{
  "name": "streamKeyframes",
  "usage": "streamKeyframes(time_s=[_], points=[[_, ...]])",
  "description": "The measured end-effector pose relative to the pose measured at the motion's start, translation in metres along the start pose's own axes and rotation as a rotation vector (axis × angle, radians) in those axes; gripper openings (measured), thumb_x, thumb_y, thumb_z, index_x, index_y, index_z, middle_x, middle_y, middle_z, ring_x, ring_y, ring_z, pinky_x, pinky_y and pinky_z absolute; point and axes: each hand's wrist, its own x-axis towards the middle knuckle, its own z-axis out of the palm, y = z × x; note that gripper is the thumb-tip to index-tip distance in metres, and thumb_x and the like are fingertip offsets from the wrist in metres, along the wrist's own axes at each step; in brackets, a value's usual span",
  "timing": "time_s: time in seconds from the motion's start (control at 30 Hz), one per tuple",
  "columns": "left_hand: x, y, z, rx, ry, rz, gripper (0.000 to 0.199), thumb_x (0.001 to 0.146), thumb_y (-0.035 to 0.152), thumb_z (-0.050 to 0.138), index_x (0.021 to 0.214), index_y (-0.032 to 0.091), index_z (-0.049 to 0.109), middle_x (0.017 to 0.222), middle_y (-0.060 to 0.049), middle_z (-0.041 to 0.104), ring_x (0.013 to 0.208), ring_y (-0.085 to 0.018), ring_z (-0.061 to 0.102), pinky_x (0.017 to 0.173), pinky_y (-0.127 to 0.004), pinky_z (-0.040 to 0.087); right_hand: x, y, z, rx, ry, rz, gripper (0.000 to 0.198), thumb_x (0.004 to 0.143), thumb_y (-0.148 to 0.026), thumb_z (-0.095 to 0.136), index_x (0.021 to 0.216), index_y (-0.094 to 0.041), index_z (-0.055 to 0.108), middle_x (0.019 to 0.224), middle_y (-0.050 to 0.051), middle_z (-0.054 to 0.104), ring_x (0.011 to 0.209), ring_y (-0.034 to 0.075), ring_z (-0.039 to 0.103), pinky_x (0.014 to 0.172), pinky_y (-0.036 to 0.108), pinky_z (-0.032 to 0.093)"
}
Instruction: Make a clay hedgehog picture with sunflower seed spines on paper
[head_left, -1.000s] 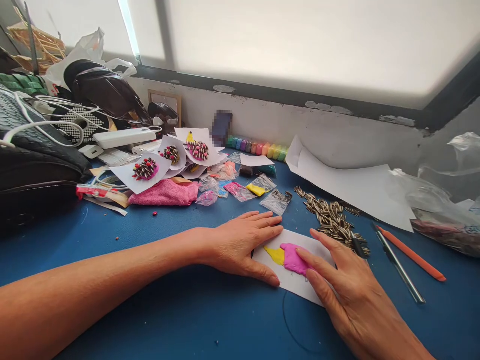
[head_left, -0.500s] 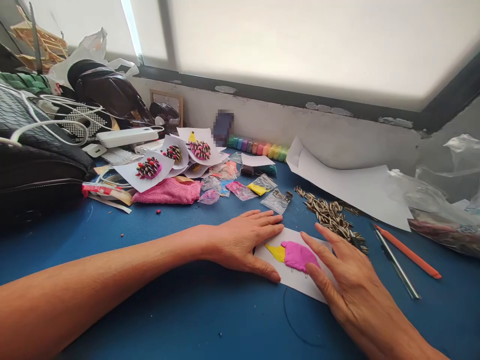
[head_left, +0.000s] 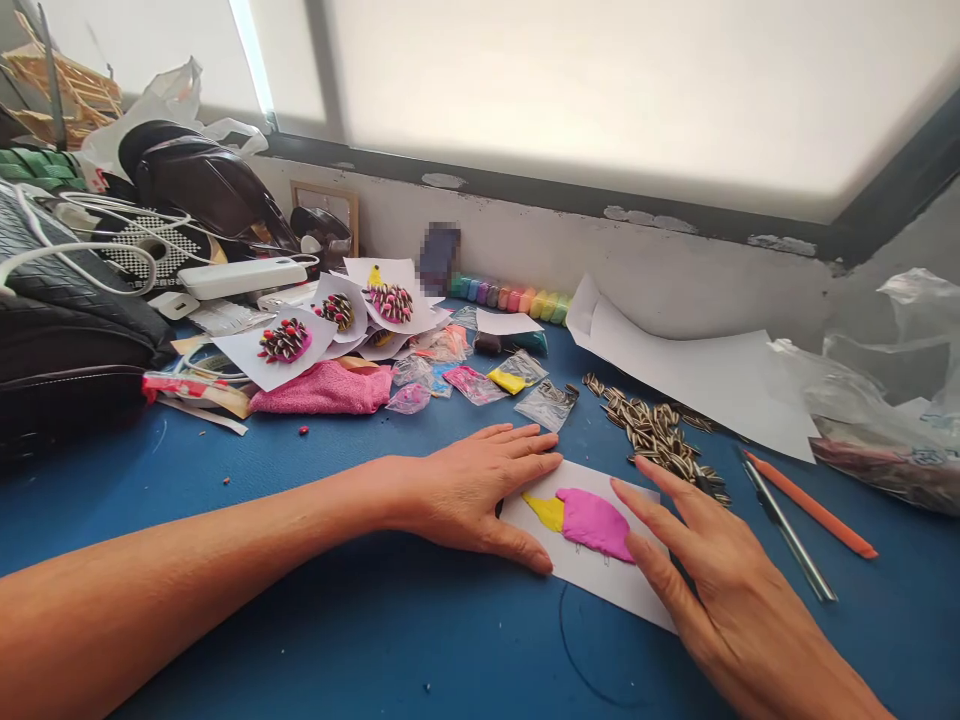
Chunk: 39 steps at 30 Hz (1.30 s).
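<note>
Card (head_left: 592,570), on tabletop (head_left: 337,620), bearing pink clay (head_left: 598,525) and yellow clay (head_left: 549,514). Left hand (head_left: 480,492): flat across card's left end, apparently steadying it. Right hand (head_left: 709,555): unclenched, grasping nothing, by pink clay.

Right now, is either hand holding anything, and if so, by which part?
Nothing is gripped. The left hand lies open at the left end of the paper; the right hand, also open, is beside the pink clay.
</note>
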Motion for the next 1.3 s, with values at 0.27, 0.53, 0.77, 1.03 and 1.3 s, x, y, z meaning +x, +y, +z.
streamKeyframes(time_s=[0.27, 0.53, 0.77, 1.03, 1.3], points=[[0.000, -0.002, 0.002, 0.010, 0.000, 0.002, 0.095, 0.087, 0.072, 0.060, 0.157, 0.014, 0.031, 0.166, -0.014, 0.020, 0.155, -0.030, 0.013, 0.126, -0.046, 0.011, 0.003, -0.003, -0.010, 0.005, 0.084, -0.178, 0.042, 0.098, -0.041, 0.048, 0.132, -0.027, 0.068, 0.148, 0.018, 0.052, 0.134, 0.038, 0.052, 0.094, 0.057, 0.055], [0.001, 0.000, 0.000, 0.019, -0.004, 0.011, 0.093, 0.088, 0.067, 0.063, 0.156, 0.011, 0.032, 0.165, -0.017, 0.021, 0.154, -0.033, 0.016, 0.125, -0.050, 0.015, 0.005, -0.011, -0.006, 0.129, 0.087, -0.283, 0.035, 0.094, -0.038, 0.055, 0.124, -0.029, 0.072, 0.155, 0.012, 0.046, 0.139, 0.033, 0.048, 0.102, 0.049, 0.051], [0.001, 0.000, 0.000, 0.029, 0.006, 0.025, 0.091, 0.089, 0.065, 0.063, 0.155, 0.010, 0.035, 0.164, -0.018, 0.022, 0.154, -0.033, 0.017, 0.125, -0.050, 0.015, 0.003, -0.014, -0.005, 0.125, 0.069, -0.301, 0.036, 0.094, -0.040, 0.056, 0.123, -0.029, 0.072, 0.153, 0.012, 0.049, 0.136, 0.033, 0.052, 0.101, 0.048, 0.052], [0.001, 0.001, -0.001, 0.037, 0.003, 0.016, 0.091, 0.088, 0.062, 0.067, 0.154, 0.010, 0.034, 0.164, -0.018, 0.022, 0.154, -0.031, 0.016, 0.126, -0.047, 0.013, 0.002, -0.016, -0.001, 0.180, 0.090, -0.218, 0.036, 0.096, -0.036, 0.053, 0.126, -0.026, 0.069, 0.150, 0.012, 0.052, 0.132, 0.030, 0.056, 0.100, 0.044, 0.054], [0.000, -0.001, 0.001, 0.049, 0.000, 0.025, 0.091, 0.090, 0.064, 0.062, 0.155, 0.009, 0.033, 0.164, -0.018, 0.020, 0.154, -0.033, 0.014, 0.125, -0.050, 0.015, 0.002, -0.012, -0.001, 0.161, 0.049, -0.294, 0.034, 0.093, -0.035, 0.058, 0.124, -0.030, 0.071, 0.154, 0.011, 0.048, 0.135, 0.032, 0.052, 0.102, 0.047, 0.052]])
